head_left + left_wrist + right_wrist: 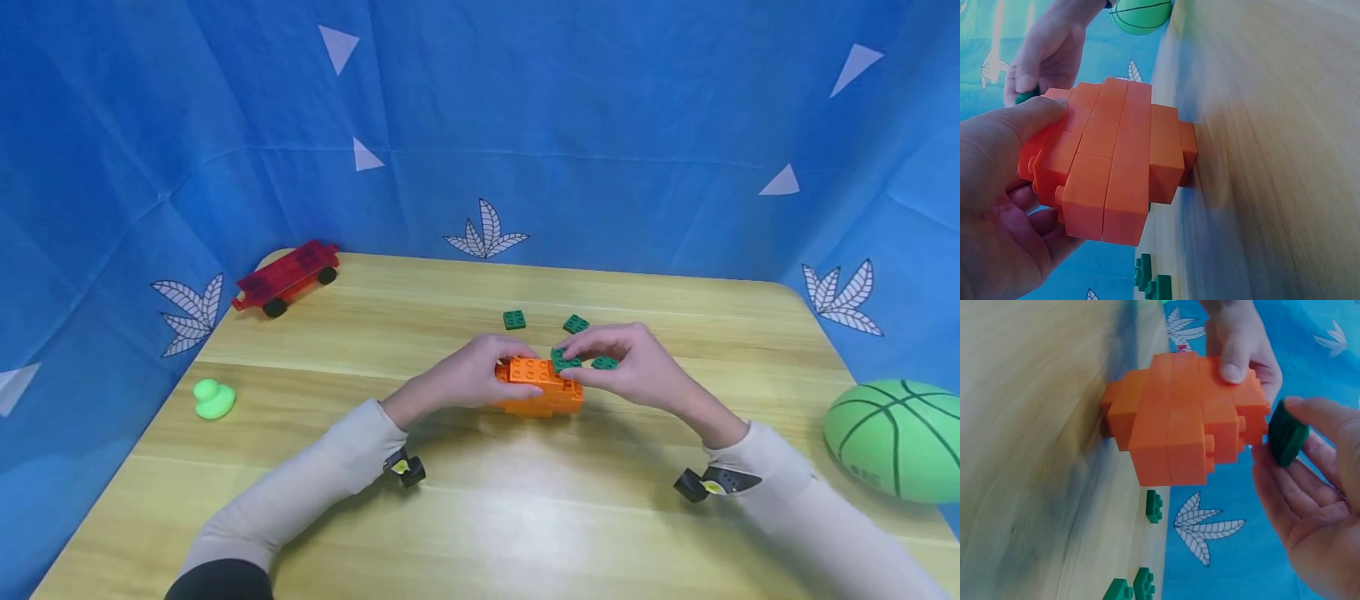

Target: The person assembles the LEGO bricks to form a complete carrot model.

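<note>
My left hand (480,371) grips the left end of an orange block build (1110,144), its thumb on the near side and its fingers behind. The build is made of stacked studded bricks, stepped at the ends. Between thumb and fingers, my right hand (633,367) pinches a small flat green brick (1286,434) beside the build's studded top. In the right wrist view, a narrow gap shows between this green brick and the studs. Behind the hands lie loose green bricks on the table, one (514,320) to the left, another (576,323) in the middle and one (604,363) near the right hand.
The wooden table (390,308) ends at a blue patterned cloth (600,100). A red toy car (288,275) stands at the back left, and a light green rubber-duck-like toy (214,400) sits at the left. At the right edge rests a green ball (896,437).
</note>
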Demonstrator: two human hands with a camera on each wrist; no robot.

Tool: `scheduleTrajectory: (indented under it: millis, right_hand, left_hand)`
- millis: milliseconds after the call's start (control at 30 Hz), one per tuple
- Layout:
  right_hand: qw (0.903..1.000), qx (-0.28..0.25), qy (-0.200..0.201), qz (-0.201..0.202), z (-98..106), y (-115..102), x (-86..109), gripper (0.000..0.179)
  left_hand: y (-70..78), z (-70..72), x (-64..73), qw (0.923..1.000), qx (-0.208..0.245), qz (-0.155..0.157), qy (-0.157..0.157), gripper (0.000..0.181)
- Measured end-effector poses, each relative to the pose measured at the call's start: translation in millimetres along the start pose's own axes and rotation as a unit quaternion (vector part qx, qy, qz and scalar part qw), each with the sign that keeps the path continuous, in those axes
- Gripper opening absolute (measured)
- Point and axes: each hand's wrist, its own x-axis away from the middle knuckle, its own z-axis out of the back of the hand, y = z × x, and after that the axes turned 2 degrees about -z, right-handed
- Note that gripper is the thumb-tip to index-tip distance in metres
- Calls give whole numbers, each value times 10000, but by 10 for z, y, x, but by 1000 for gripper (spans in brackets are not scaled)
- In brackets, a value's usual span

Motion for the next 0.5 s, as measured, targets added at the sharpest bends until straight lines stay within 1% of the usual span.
scheduleTrajectory:
  millis: [133, 267, 400, 500]
  right_hand:
    - [9976, 569, 13, 402, -28, -10, 8, 24]
    - [9925, 957, 37, 756, -37, -34, -3, 31]
    - [9900, 1104, 49, 874, -33, -35, -5, 32]
    - [9902, 1104, 44, 859, -29, -21, 10, 30]
  left_hand:
    - [23, 13, 7, 9999, 60, 59, -67, 38]
    - [31, 27, 17, 9999, 72, 98, -67, 38]
    - [35, 28, 17, 10000, -2, 46, -54, 37]
    - [39, 22, 9, 10000, -20, -14, -72, 36]
